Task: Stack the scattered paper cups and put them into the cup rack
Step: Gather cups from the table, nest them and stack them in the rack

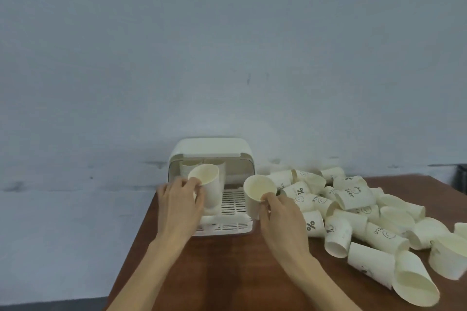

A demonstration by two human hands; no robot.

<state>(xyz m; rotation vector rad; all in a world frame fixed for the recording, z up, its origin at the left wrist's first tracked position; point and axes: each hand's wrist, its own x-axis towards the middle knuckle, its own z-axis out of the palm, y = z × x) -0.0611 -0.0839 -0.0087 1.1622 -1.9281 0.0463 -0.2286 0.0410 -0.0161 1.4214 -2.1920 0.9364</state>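
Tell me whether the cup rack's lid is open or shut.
Open. The cup rack has its front cover lifted onto the top, so stacked cups inside and the slotted tray show.

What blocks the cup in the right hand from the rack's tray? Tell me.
Nothing visible does. The right hand holds a white paper cup beside the white plastic cup rack, whose front is open. The slatted tray is bare there; the left hand holds another cup further left.
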